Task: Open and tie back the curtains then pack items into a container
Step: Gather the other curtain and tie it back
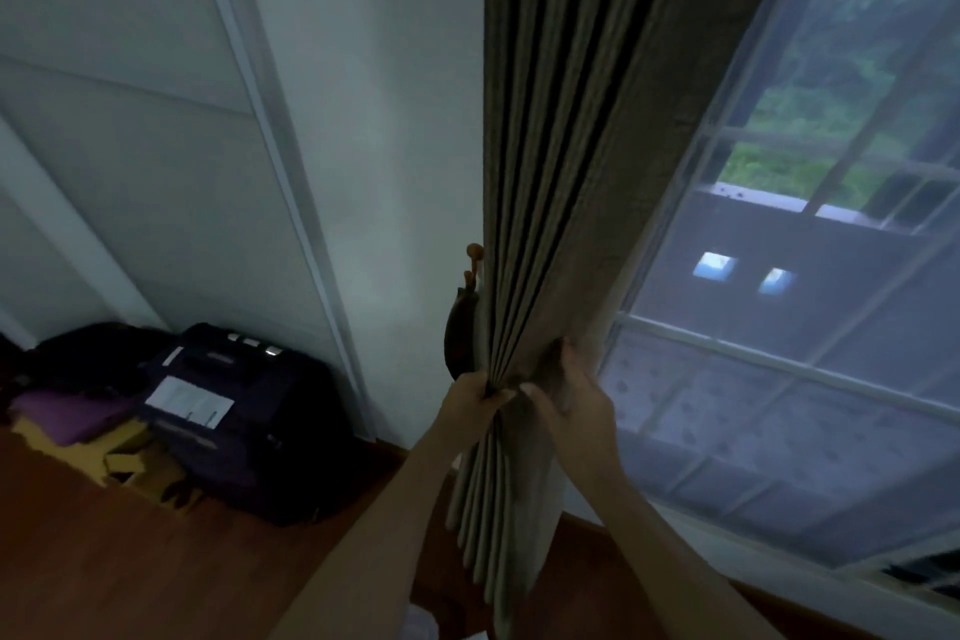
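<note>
Dim daylight comes through the window (810, 234) on the right, with a white wall (405, 120) on the left and a wooden floor (130, 551) below. A dark suitcase (244, 411) sits on the floor against the wall, well apart from the hands.

Between wall and window hangs the curtain (576, 146), already drawn aside and gathered into tight pleats. Just beside its left edge, on the wall, is a hook (474, 255) with a dark tieback (457, 333) hanging from it, touching the curtain's edge as far as can be seen.

Both hands meet at the curtain's waist. The left hand (470, 403) is closed on the pleats at their left side, just below the tieback's lower end. The right hand (569, 395) wraps the bundle from the window side, fingers curled into the cloth, so the curtain is pinched between the two.

The likely trouble, as I judge it: the bundle is thick and springy, and if either hand lets go to reach for the tieback, the outer pleats may fan back over the glass. The tieback is partly hidden behind the cloth, so a blind grope could miss it or knock it off the hook. Pulling down hard on the cloth could also strain the fittings above, which are out of view.
</note>
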`<state>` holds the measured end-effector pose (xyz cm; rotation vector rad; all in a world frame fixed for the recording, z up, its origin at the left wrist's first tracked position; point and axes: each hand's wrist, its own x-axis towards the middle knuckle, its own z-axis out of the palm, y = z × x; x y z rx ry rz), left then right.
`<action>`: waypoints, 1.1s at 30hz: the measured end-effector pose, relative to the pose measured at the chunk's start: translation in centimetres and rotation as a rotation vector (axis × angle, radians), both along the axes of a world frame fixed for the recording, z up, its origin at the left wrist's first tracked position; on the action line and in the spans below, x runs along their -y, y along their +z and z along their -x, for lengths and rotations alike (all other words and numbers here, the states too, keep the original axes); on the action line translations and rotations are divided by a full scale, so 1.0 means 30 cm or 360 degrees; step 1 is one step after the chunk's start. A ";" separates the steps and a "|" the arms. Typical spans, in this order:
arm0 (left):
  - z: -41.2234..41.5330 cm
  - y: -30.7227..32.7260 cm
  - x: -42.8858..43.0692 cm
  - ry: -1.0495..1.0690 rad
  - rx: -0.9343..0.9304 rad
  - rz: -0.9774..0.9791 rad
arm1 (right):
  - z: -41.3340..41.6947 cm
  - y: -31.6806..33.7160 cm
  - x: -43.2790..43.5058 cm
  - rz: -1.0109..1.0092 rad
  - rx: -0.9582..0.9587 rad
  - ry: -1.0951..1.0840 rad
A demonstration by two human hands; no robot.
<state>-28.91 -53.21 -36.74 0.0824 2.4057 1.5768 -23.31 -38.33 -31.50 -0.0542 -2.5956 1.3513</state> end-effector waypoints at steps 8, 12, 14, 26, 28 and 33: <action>-0.044 0.035 0.010 -0.0089 0.0051 -0.0031 | 0.099 -0.006 0.000 0.0145 0.0187 0.0088; -0.087 0.033 -0.021 0.0158 -0.0130 0.0091 | 0.104 0.000 -0.008 0.0303 0.0130 0.0017; -0.089 0.040 -0.019 0.0308 -0.0294 -0.0003 | 0.110 0.011 -0.020 0.0410 0.0163 0.0046; 0.072 0.211 0.094 -0.0465 -0.0171 -0.0090 | 0.175 0.093 -0.058 0.0465 0.0542 0.0570; 0.092 0.215 0.095 -0.0469 -0.0207 -0.0086 | 0.182 0.092 -0.048 0.0399 0.0516 0.0581; 0.117 0.170 0.083 -0.0158 -0.0332 0.0008 | 0.215 0.044 -0.036 0.0278 0.0363 0.0354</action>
